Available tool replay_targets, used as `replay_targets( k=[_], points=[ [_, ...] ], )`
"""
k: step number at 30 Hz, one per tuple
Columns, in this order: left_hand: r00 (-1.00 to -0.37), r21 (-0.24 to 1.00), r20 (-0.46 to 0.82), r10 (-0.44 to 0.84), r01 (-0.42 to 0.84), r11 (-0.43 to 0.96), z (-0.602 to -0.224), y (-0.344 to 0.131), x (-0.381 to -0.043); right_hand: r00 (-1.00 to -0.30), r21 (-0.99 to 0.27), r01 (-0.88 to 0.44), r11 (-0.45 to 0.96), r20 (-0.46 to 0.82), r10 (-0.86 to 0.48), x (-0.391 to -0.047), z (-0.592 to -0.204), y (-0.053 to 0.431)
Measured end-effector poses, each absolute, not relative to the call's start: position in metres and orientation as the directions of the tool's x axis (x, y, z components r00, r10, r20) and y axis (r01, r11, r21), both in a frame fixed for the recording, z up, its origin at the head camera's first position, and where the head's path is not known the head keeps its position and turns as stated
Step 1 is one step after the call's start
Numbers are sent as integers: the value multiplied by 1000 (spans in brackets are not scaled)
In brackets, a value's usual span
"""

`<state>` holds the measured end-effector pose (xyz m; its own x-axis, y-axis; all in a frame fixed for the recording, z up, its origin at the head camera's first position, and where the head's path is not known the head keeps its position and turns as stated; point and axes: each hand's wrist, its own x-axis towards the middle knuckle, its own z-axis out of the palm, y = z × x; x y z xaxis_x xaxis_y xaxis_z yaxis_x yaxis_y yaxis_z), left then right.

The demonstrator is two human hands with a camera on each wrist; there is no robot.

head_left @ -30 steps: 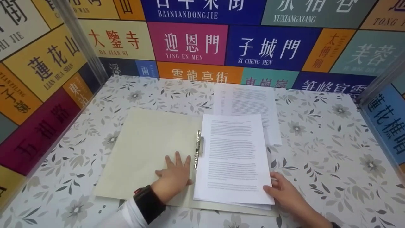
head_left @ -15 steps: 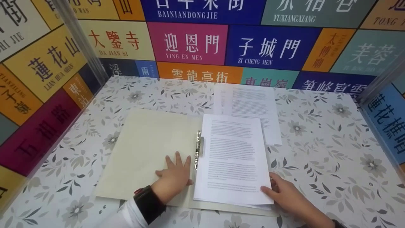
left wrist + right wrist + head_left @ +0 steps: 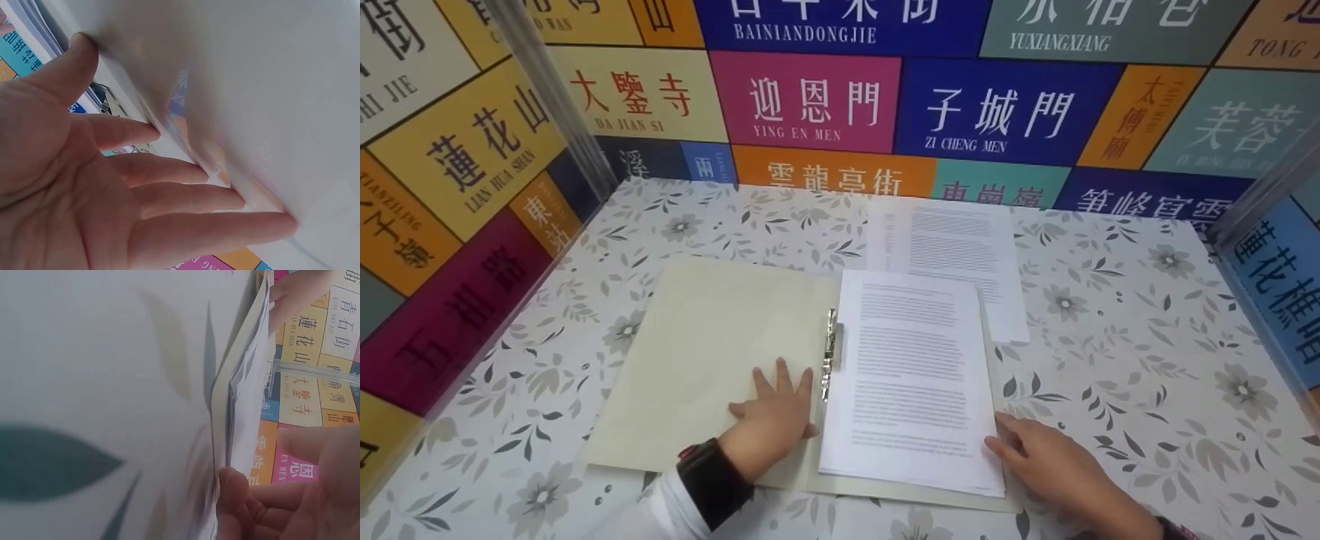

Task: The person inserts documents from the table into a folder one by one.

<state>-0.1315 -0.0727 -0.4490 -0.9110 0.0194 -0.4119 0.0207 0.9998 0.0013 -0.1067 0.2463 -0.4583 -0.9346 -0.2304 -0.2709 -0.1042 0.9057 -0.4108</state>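
From where I stand, the pale folder (image 3: 720, 322) lies open and flat on the flowered table (image 3: 1117, 420), and the stack of printed sheets (image 3: 911, 375) rests on its right half, with the left edge just beside the metal clip (image 3: 829, 352) at the spine. Whether the clip holds these sheets, I cannot tell. The left hand (image 3: 771, 427) is spread on the bare left cover, near the spine; its fingers are stretched apart and grasp nothing, so it seems to keep the folder in place. The right hand (image 3: 1046, 454) is at the lower right edge of the stack. Its fingertips (image 3: 232, 481) are loosely bent and touch this edge, while the thumb stands apart from them, and I see no pinch on the paper. Behind the folder lie other printed sheets (image 3: 949, 236), partly hidden by the stack. In my judgement, the step in hand is the arranging of the stack inside the folder, by its free edge. The next move, I think, calls for a light, even push along this edge, with the left hand steady; too strong a push could bend the sheets against the clip.
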Motion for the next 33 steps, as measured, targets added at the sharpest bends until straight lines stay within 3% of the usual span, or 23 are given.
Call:
replay_targets(
  k=[14,23,33],
  points=[
    [-909,6,-415,17,16,1000,-447,-72,-131,-954,-499,-118,858,-184,-238,-130,-428,263],
    [-900,13,-435,12,7,1000,-445,-71,-133,-977,-598,-73,798,-119,-178,-181,-398,296],
    [-896,33,-443,12,-3,999,-446,-72,-133,-958,-594,103,798,-274,-80,-246,-403,311]
  ],
)
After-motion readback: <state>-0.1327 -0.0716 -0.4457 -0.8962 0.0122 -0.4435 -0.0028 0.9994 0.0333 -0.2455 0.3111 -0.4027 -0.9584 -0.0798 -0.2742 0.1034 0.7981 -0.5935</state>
